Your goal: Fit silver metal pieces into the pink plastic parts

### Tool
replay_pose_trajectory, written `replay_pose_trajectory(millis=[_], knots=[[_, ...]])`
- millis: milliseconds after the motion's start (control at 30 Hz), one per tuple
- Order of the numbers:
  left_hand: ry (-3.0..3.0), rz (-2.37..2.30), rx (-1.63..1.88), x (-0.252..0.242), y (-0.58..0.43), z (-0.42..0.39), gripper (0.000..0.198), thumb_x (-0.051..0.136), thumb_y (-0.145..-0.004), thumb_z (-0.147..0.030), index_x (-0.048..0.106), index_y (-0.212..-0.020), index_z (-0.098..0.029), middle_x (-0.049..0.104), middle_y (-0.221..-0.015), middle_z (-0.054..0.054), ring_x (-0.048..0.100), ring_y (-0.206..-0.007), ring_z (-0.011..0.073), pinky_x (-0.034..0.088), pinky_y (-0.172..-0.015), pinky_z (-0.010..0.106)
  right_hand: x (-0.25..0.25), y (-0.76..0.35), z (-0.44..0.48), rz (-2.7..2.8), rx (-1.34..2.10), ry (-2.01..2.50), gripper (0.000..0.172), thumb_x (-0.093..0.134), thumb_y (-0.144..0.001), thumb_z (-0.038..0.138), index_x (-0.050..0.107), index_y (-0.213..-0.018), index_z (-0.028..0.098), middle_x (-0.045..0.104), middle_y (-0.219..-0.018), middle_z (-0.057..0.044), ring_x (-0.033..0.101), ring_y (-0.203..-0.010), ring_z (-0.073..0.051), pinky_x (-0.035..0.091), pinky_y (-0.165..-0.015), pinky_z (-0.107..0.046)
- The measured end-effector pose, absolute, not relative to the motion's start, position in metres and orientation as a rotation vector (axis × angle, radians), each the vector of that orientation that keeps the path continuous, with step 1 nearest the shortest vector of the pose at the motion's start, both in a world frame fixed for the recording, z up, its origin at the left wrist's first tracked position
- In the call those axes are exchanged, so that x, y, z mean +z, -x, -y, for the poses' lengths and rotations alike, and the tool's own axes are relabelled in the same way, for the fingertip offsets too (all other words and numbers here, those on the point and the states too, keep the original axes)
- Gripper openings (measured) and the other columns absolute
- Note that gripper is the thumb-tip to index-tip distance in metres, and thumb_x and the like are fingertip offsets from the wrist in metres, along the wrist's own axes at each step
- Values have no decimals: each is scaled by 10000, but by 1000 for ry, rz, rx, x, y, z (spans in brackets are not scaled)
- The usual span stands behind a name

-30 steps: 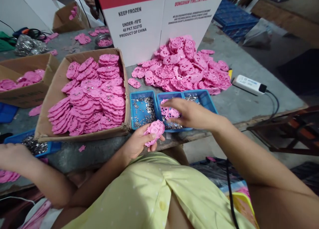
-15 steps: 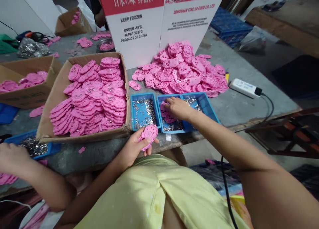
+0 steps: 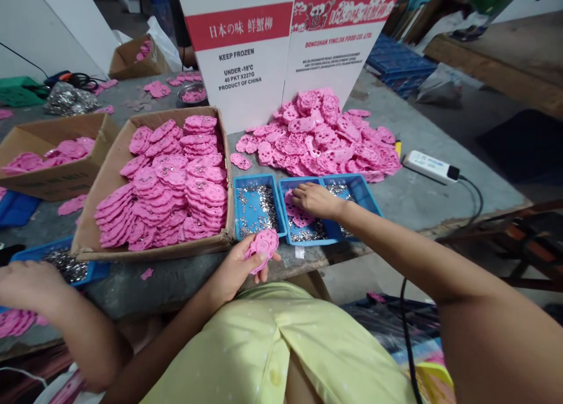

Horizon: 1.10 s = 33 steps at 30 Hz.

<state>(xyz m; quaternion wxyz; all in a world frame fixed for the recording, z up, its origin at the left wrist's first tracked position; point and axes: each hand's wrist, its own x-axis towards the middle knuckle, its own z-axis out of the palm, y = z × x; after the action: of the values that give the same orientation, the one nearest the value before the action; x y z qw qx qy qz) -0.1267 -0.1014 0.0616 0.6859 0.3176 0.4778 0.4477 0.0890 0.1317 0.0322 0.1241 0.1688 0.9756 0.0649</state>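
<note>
My left hand is closed on a pink plastic piece, held just in front of the table edge. My right hand reaches into the middle blue tray, fingers curled down onto small silvery metal bits and a pink piece lying there. What the fingertips pinch is hidden. Another blue tray of metal bits sits to its left and a third to its right. Behind the trays lies a loose heap of pink pieces.
A cardboard box of stacked pink pieces stands left of the trays, a second box farther left. A white carton stands behind. A white power adapter lies right. A co-worker's hand rests by a blue tray.
My right hand has drawn back a little and curled down into the middle tray. The left hand still holds the pink piece. The view has tilted slightly upward.
</note>
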Motion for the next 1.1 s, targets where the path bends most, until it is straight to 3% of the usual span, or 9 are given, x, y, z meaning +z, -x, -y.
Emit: replay_pose_trajectory(millis=[233, 567, 800, 933, 1100], knots=[[-754, -1030, 986, 66, 127, 83, 524, 812, -866, -519, 624, -1185, -148, 798, -1057, 131, 599, -567, 86, 409, -489, 213, 31, -84, -135, -2860, 215, -378, 261, 488, -1085, 140, 747, -1097, 115, 748, -1035, -132, 620, -955, -230, 407, -807, -339], [-835, -1030, 969, 74, 138, 86, 467, 775, -909, -490, 631, -1193, -149, 795, -1098, 139, 592, -586, 79, 421, -507, 213, 27, -100, -143, -2951, 241, -278, 423, 347, -1128, 147, 732, -954, 118, 721, -967, -114, 566, -890, -223, 404, -806, -359], [-844, -1024, 978, 74, 137, 92, 481, 762, -924, -496, 634, -1228, -145, 795, -1078, 129, 593, -597, 80, 424, -522, 218, 37, -105, -145, -2943, 287, -258, 359, 371, -1121, 148, 718, -1036, 111, 714, -953, -116, 550, -879, -231, 369, -788, -348], [-833, -1027, 988, 73, 137, 95, 506, 767, -918, -501, 639, -1253, -143, 797, -1081, 131, 594, -597, 85, 427, -523, 223, 32, -98, -149, -2905, 299, -376, 320, 399, -1114, 147, 717, -1129, 113, 721, -1065, -131, 572, -917, -227, 377, -796, -339], [-836, -1034, 992, 69, 138, 99, 503, 770, -914, -503, 640, -1241, -143, 799, -1091, 138, 604, -597, 88, 422, -521, 224, 22, -93, -151, -2900, 239, -344, 303, 437, -1108, 161, 733, -1069, 106, 710, -1037, -146, 568, -895, -217, 361, -770, -334]])
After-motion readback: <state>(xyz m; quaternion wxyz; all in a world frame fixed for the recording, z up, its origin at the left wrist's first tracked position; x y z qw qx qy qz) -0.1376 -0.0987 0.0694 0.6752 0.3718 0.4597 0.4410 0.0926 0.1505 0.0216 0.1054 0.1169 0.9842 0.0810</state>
